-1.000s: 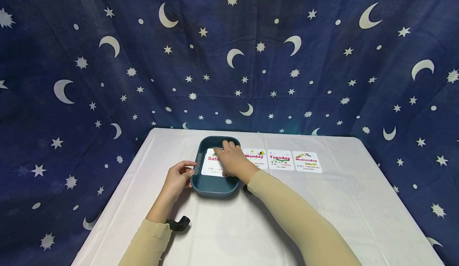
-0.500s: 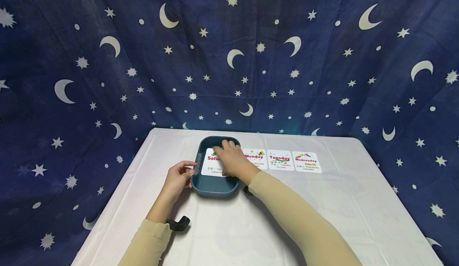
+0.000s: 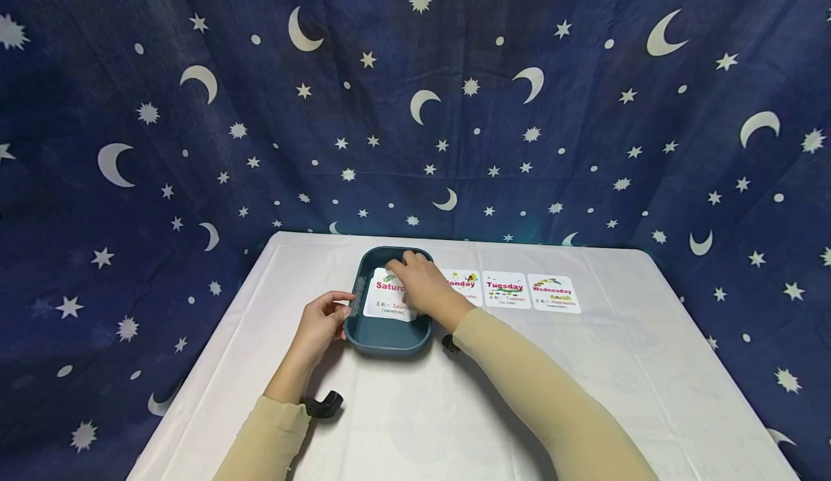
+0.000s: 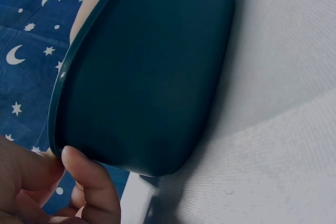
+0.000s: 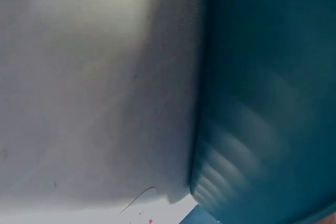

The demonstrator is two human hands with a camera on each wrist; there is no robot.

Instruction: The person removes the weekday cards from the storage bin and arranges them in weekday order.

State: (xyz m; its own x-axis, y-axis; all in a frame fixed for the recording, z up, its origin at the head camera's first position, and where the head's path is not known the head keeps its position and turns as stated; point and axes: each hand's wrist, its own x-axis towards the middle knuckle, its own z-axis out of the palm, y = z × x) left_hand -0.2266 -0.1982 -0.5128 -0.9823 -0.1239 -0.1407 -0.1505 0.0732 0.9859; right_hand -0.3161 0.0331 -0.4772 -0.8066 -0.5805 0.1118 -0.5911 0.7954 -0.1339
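A dark teal plastic box (image 3: 386, 337) stands on the table in the head view. My left hand (image 3: 323, 320) pinches its left rim; in the left wrist view the fingertips (image 4: 79, 163) are right at the box's corner. Inside the box lies a white card (image 3: 386, 297) printed "Saturday", its right end covered by my right hand (image 3: 425, 290). That hand reaches over the right rim with bent fingers, the thumb side at the card's upper edge. Its other fingertips are hidden behind the hand, and I cannot tell whether they grip the card. The right wrist view shows mainly the box's outer wall (image 5: 268, 98).
Right of the box lie a Monday card (image 3: 464, 286), partly behind my right hand, a Tuesday card (image 3: 505, 290) and a Wednesday card (image 3: 554, 293) in a row. A white cloth (image 3: 584, 380) covers the table. Behind hangs a blue star-and-moon curtain (image 3: 389, 128).
My right hand has shifted slightly to the right over the card, and more of the word "Saturday" shows. My left hand stays at the rim.
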